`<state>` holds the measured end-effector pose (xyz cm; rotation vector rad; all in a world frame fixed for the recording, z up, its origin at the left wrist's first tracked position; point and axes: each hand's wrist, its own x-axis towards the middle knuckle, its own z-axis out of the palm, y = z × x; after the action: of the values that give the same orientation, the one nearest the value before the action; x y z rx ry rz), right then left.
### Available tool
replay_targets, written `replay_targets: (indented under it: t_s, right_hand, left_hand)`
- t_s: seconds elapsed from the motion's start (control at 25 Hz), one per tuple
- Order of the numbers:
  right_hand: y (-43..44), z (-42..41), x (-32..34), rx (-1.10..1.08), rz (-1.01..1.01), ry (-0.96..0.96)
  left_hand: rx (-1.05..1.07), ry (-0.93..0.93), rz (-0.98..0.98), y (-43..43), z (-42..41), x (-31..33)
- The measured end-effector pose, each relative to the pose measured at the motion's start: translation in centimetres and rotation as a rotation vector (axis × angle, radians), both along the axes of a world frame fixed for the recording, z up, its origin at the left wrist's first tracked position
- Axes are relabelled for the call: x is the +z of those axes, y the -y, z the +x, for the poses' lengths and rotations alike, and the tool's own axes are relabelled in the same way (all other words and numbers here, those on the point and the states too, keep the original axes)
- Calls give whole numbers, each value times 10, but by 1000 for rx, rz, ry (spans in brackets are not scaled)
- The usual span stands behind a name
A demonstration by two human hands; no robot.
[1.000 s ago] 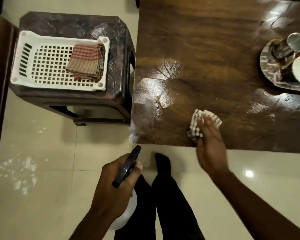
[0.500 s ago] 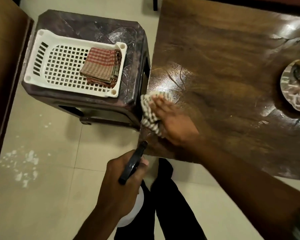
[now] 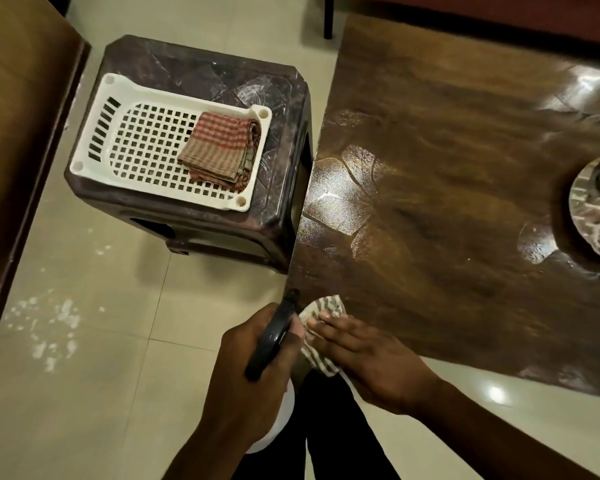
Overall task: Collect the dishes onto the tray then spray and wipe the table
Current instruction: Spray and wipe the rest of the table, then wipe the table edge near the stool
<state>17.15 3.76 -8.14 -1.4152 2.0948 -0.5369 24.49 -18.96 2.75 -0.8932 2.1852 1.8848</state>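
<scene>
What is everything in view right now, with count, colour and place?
Dark brown wooden table: one, right half of view.
Round shiny steel tray: one, silver, table's right edge; contents blurred.
Dark brown plastic stool: one, left of the table.
White perforated plastic basket: one, on the stool.
Folded red-checked cloth: one, in the basket's right end.
Striped grey-white wiping cloth: one, table's near left corner.
Spray bottle, black trigger, white body: one, beside that corner.
Cream tiled floor: one, beneath everything.
Left hand: one, grips the spray bottle.
Right hand: one, flat on the striped cloth.
</scene>
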Motion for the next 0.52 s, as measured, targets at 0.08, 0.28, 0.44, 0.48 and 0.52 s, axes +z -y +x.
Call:
replay_targets:
  t_s: [0.08, 0.28, 0.44, 0.48, 0.52]
  right_hand:
    - [-13, 1, 19, -117, -30, 83]
    - [-6, 7, 75, -1058, -202, 723]
    - [3, 1, 133, -1457, -394, 1170]
    - [3, 2, 151, -1467, -421, 1251]
    - [4, 3, 168, -1467, -444, 1319]
  left_hand:
    - [6, -15, -3, -2, 2, 2]
    - [60, -68, -37, -11, 12, 28]
    - [137, -39, -64, -19, 36, 80]
    - [149, -26, -77, -22, 41, 97]
    - [179, -11, -81, -24, 43, 115]
